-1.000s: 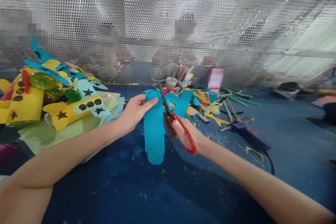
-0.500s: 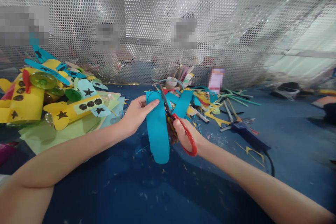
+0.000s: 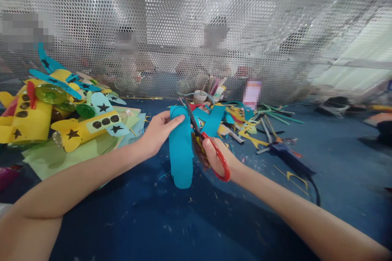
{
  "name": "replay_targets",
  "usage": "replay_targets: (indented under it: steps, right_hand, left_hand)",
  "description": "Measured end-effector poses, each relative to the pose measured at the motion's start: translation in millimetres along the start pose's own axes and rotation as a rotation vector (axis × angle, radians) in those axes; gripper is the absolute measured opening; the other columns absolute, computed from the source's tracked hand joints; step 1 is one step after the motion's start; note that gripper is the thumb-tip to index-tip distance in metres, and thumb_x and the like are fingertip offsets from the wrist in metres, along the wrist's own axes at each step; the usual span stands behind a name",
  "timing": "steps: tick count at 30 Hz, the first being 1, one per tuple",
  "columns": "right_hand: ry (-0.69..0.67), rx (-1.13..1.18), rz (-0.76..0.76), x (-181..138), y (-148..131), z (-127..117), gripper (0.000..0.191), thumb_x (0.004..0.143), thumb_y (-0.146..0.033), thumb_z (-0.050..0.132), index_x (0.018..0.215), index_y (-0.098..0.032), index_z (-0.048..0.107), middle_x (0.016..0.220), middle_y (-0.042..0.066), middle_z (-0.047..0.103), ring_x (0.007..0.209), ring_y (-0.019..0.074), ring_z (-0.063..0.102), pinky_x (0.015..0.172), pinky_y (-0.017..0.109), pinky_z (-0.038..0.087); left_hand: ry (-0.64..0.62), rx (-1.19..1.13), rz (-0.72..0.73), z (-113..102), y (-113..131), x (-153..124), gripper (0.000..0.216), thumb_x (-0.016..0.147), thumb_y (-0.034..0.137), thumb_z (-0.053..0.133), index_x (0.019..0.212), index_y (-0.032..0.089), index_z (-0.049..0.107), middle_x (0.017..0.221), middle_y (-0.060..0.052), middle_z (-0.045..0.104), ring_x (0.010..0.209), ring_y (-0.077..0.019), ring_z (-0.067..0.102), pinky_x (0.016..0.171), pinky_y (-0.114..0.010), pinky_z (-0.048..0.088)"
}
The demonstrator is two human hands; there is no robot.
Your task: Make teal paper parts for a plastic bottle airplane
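1. The blue strip (image 3: 180,151) slanted half a second ago and now hangs nearly upright above the table (image 3: 147,220). This lays its upper right edge against the blades, so the cutting looks under way.
2. The left hand (image 3: 159,130) pinches the strip's top, and the right hand (image 3: 216,157) is closed through the red loops of the scissors (image 3: 222,165).
3. The strip looks like soft matte foam with rounded ends. Yellow toy planes (image 3: 30,118) with black stars lie to the left, and thin paper scraps (image 3: 245,124) lie beyond.

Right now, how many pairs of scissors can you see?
1: red-handled scissors in the right hand, blades against the blue strip the left hand holds. Scraps may hide others.
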State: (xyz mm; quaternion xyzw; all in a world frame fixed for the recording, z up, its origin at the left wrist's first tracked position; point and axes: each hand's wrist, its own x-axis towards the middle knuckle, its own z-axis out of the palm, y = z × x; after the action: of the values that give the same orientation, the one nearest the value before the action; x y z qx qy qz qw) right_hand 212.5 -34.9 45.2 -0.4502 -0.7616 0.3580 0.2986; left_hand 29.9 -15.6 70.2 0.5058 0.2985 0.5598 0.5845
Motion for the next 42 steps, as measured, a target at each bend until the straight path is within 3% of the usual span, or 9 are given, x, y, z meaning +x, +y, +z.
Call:
replay_targets:
  steps: [22,31,36,39,42]
  right_hand:
    - [-0.004,-0.043,0.033,2.5,-8.8,-6.7,0.044,0.087,-0.061,0.025,0.063,-0.024,0.031,0.044,-0.005,0.038,0.034,0.0104,0.042,0.036,0.025,0.04]
    - [-0.006,-0.032,0.091,2.0,-10.6,-8.1,0.05,0.086,-0.067,0.025,0.061,-0.024,0.031,0.043,-0.005,0.038,0.031,0.0098,0.041,0.033,0.024,0.037]
    - [-0.014,-0.019,0.122,2.6,-9.7,-9.4,0.053,0.085,-0.071,0.025,0.06,-0.024,0.033,0.042,-0.005,0.039,0.03,0.0098,0.042,0.032,0.024,0.037]
    - [-0.012,-0.022,0.14,3.8,-11.0,-11.2,0.054,0.084,-0.072,0.027,0.059,-0.024,0.032,0.042,-0.005,0.039,0.03,0.0103,0.042,0.033,0.024,0.038]
    - [0.005,-0.054,0.152,5.0,-11.5,-13.5,0.053,0.086,-0.069,0.029,0.059,-0.024,0.032,0.042,-0.004,0.039,0.031,0.0113,0.044,0.034,0.025,0.038]
  left_hand:
    - [0.087,0.156,-0.033,-11.2,10.3,11.7,0.019,0.07,0.032,0.072,0.068,0.016,0.064,0.058,-0.001,0.062,0.051,-0.0122,0.056,0.05,-0.024,0.047]
    - [0.037,0.212,-0.042,-16.9,14.4,15.0,0.016,0.072,0.032,0.072,0.075,0.017,0.068,0.063,0.0,0.066,0.053,-0.0124,0.058,0.053,-0.024,0.049]
    - [0.021,0.263,-0.037,-23.4,13.2,20.5,0.024,0.073,0.035,0.071,0.089,0.017,0.068,0.078,-0.003,0.069,0.064,-0.0149,0.062,0.061,-0.028,0.051]
    - [0.058,0.462,0.075,-30.4,11.9,24.2,0.034,0.075,0.034,0.07,0.105,0.02,0.062,0.085,-0.003,0.068,0.073,-0.0167,0.063,0.069,-0.03,0.05]
    - [0.234,0.724,0.38,-32.0,14.0,22.5,0.035,0.071,0.028,0.074,0.102,0.022,0.06,0.087,-0.002,0.063,0.081,-0.0162,0.058,0.075,-0.028,0.045]
